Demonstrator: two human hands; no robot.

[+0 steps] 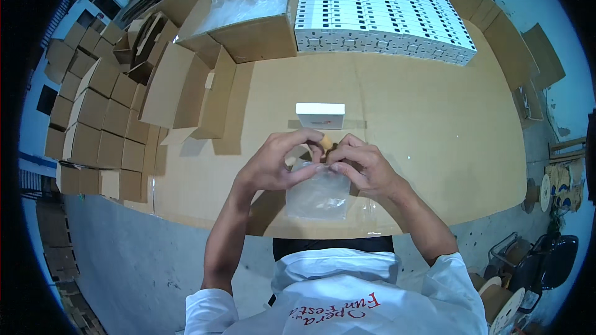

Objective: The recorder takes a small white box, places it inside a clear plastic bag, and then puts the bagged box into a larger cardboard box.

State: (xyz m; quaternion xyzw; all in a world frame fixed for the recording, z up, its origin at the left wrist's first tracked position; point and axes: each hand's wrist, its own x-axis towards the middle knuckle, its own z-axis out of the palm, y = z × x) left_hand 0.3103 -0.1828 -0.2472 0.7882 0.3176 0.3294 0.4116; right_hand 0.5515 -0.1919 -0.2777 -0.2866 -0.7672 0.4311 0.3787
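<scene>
A clear plastic bag [318,197] hangs between my hands near the front edge of the table, its upper edge at my fingertips. My left hand [273,160] pinches the bag's top from the left, thumb below and index finger arched above. An orange-yellow piece [326,142], perhaps a finger cot, shows at that index fingertip. From the right, my right hand [367,166] pinches the same edge, thumb and fingers together. Just beyond my fingers stands a small white box [320,115] on the table.
Many white boxes [385,40] stand in packed rows at the back. A carton [264,34] of clear plastic bags is at the back left, with an open empty carton [186,96] before it. Brown boxes [102,121] are stacked at the left. Cardboard covers the table [434,142].
</scene>
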